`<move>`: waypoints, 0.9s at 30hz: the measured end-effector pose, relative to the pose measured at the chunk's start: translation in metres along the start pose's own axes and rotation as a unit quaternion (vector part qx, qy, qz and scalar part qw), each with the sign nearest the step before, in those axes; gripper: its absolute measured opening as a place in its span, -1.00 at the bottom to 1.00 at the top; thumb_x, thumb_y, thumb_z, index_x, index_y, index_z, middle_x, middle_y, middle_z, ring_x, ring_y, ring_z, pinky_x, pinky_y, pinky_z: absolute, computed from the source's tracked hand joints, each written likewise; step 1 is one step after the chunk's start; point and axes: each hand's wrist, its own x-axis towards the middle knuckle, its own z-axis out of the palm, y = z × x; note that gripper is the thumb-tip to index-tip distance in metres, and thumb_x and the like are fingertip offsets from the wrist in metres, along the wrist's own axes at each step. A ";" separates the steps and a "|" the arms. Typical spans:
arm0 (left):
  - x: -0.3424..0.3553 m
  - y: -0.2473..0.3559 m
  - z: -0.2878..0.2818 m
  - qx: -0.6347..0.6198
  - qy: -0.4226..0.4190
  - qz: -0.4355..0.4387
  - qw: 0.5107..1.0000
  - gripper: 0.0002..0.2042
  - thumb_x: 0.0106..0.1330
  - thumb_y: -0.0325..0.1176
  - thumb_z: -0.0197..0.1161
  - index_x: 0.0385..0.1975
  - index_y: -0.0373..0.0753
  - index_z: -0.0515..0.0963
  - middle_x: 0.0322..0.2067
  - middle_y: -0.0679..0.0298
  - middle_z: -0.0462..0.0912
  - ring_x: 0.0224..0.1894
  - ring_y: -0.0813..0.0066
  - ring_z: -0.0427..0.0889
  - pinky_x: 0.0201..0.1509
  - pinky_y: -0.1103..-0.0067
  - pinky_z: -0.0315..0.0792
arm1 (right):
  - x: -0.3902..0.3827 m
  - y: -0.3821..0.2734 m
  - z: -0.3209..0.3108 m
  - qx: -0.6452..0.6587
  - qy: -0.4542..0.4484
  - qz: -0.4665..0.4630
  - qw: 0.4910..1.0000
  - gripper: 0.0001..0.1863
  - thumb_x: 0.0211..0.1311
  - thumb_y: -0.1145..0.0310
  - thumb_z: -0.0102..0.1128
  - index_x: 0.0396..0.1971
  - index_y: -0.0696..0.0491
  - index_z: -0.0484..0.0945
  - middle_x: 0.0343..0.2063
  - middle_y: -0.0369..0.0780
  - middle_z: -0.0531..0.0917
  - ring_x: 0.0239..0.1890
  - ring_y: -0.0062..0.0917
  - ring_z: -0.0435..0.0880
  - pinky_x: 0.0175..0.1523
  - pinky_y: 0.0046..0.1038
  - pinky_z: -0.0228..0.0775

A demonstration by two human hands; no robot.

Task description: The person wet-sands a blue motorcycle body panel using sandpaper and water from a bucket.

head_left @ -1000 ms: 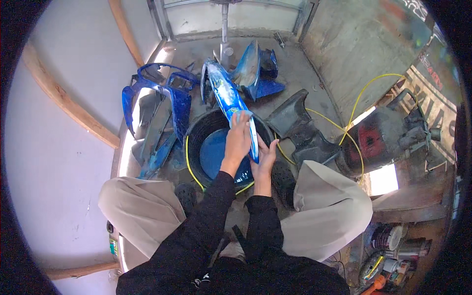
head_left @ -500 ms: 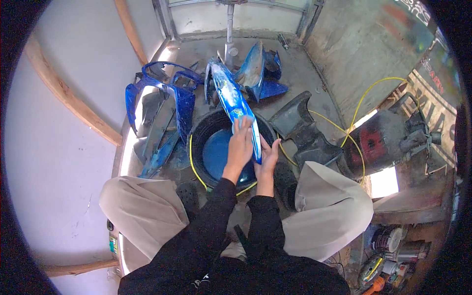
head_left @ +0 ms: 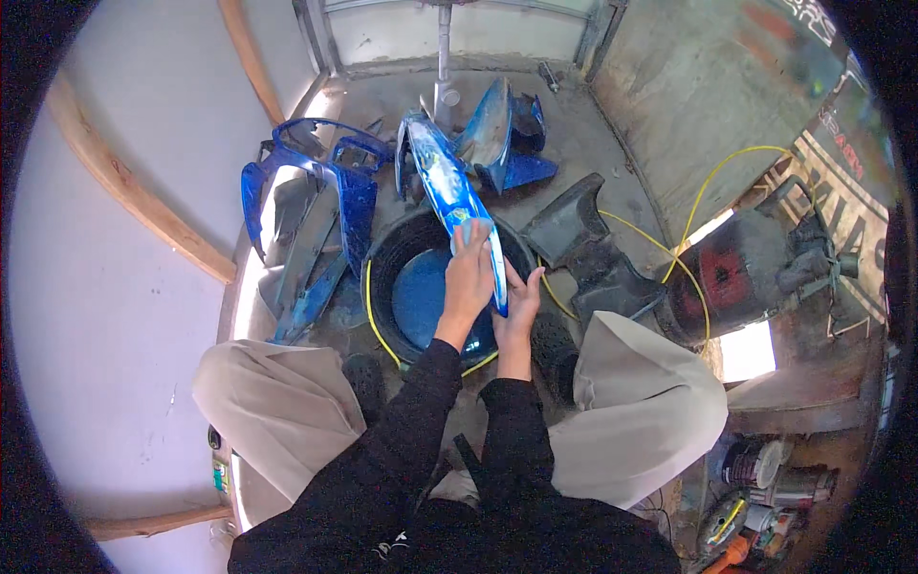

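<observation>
In the head view, you are crouched on the concrete floor point(head_left: 612, 143) with both knees spread and a round black tub point(head_left: 402, 258) set between them, blue water point(head_left: 421, 297) showing inside it. A long, narrow blue panel point(head_left: 449, 191) lies slanted over the tub: its far end points up toward the wall, and its near end comes down over the tub's right side.

Your left hand point(head_left: 469, 277) lies flat on top of the panel near its lower half, its fingers point(head_left: 470, 237) stretched forward and pressed on a small pale cloth point(head_left: 467, 230) that rests against the panel's surface. Your right hand point(head_left: 521, 306) sits just beside it at the panel's lower tip, fingers curled around the edge from the right and gripping it.

A yellow hose point(head_left: 375, 320) curves along the tub's left rim and passes under your arms. To the left of the tub, several blue body panels point(head_left: 316, 220) lie stacked on the floor, overlapping each other. Beyond the tub, another blue panel point(head_left: 492, 134) stands on edge. To the right of the tub lies a dark grey moulded part point(head_left: 574, 239), and farther right a second yellow hose point(head_left: 708, 182) loops over the floor toward a dark, red-marked machine point(head_left: 736, 277). Cans and small tools point(head_left: 755, 488) crowd the lower right corner.
</observation>
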 end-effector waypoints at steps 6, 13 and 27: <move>-0.060 0.018 0.025 -0.035 -0.031 0.021 0.999 -0.60 0.56 -0.35 -0.04 0.32 -0.28 0.45 0.42 -0.11 0.32 0.48 -0.32 0.15 0.41 0.12 0.33 | 0.015 -0.006 -0.038 -0.007 0.028 0.009 1.000 0.08 0.47 -0.45 -0.37 0.37 0.40 0.31 0.32 0.01 0.49 0.38 -0.25 0.44 0.49 -0.27 0.16; 0.000 0.000 0.003 0.021 0.015 0.022 0.999 -0.60 0.59 -0.29 -0.09 0.35 -0.14 0.43 0.41 -0.10 0.33 0.37 -0.31 0.33 0.33 0.10 0.41 | -0.002 -0.007 0.002 0.000 0.003 0.003 1.000 0.11 0.40 -0.52 -0.31 0.38 0.35 0.32 0.32 0.03 0.48 0.33 -0.24 0.50 0.46 -0.26 0.23; -0.012 0.001 0.003 -0.026 -0.024 0.011 0.999 -0.59 0.54 -0.37 -0.05 0.32 -0.32 0.44 0.43 -0.15 0.27 0.51 -0.27 0.09 0.46 0.16 0.27 | -0.003 -0.009 0.004 -0.009 0.033 0.005 0.999 0.09 0.43 -0.48 -0.30 0.37 0.37 0.32 0.32 0.05 0.49 0.35 -0.25 0.48 0.46 -0.27 0.22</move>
